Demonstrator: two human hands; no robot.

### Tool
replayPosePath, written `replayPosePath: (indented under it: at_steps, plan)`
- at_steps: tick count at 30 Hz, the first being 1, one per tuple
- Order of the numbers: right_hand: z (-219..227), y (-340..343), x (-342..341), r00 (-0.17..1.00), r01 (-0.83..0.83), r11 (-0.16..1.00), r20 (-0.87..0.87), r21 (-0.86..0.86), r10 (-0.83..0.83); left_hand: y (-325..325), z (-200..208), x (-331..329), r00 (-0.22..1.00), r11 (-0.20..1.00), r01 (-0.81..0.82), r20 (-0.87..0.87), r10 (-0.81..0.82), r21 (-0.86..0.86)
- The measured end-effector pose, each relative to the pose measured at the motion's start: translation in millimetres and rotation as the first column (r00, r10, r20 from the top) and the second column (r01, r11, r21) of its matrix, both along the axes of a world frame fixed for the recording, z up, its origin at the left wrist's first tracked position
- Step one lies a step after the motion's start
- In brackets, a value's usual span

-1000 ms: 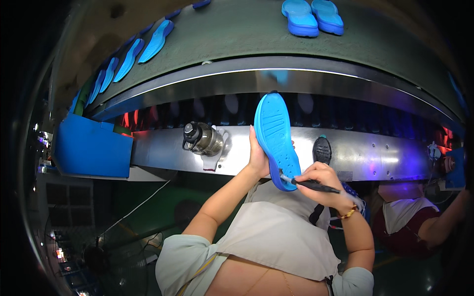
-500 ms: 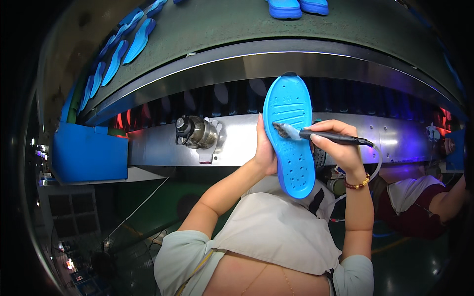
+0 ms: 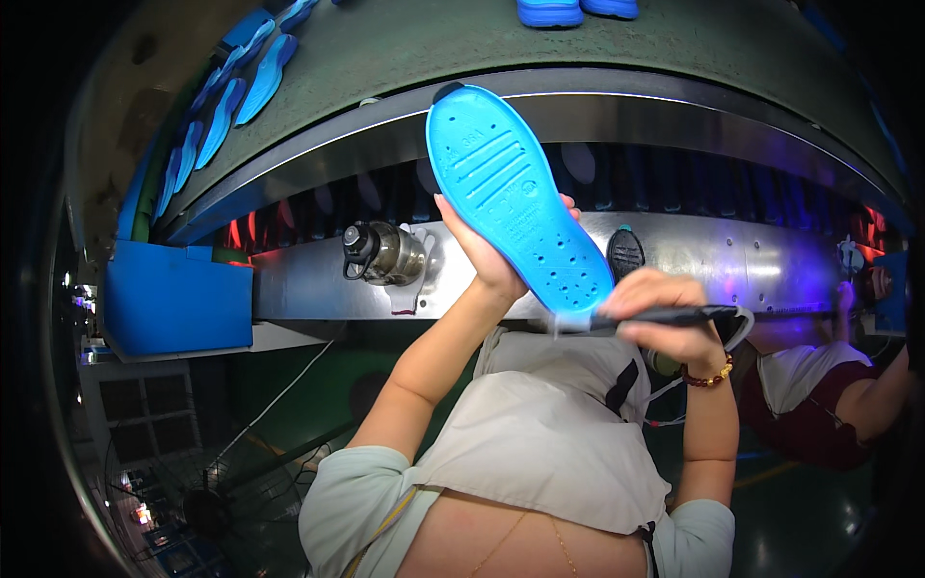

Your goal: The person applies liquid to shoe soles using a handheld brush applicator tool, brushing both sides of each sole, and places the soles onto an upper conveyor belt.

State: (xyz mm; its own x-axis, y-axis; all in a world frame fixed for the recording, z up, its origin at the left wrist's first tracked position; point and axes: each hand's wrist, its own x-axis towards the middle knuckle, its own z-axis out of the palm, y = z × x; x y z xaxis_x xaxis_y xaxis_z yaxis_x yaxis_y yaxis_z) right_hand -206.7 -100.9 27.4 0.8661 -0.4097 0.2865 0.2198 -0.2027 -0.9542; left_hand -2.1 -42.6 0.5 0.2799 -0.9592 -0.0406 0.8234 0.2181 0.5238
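A bright blue shoe sole [image 3: 511,193], its holed and ridged face turned up, lies slanted in my left hand [image 3: 485,252]. The fingers wrap round its underside and edges, and the sole's upper end overlaps the conveyor's metal edge in view. My right hand [image 3: 663,294] grips the black handle of a brush [image 3: 708,315], from which a pale tube trails. The pale bristle end is smeared by motion at the sole's lower end; whether it touches the rim I cannot tell.
A green conveyor belt [image 3: 414,48] carries several blue soles [image 3: 268,82] at left and a pair [image 3: 549,13] at the top. On the metal ledge [image 3: 462,294] stand a dark bottle [image 3: 390,252] and a black oval piece [image 3: 625,252]. Another person [image 3: 814,414] sits at right; a blue box [image 3: 178,299] is left.
The sole has tilted, its upper end swinging left and up. My right hand with the brush has moved down from the sole's middle to its lower end.
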Motion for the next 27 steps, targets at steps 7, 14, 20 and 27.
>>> replayPosePath:
  at_steps: [7,14,20,27]
  plan:
    - [0,4,-3,1.000,0.004,0.999,-0.013,-0.045,-0.004,-4,3,13,0.998,0.999,-0.047,0.028,0.047,0.001]
    - [-7,7,6,0.993,0.100,0.992,-0.058,-0.074,-0.105,-10,8,18,0.993,0.997,-0.065,0.106,0.061,0.028]
    - [-31,5,7,0.981,0.156,0.880,0.037,0.449,-0.192,-6,21,12,0.997,0.995,0.078,-0.019,-0.079,-0.068]
    - [2,25,13,0.977,0.201,0.906,-0.145,0.373,-0.157,10,-12,7,0.955,0.951,0.296,0.016,-0.296,-0.091]
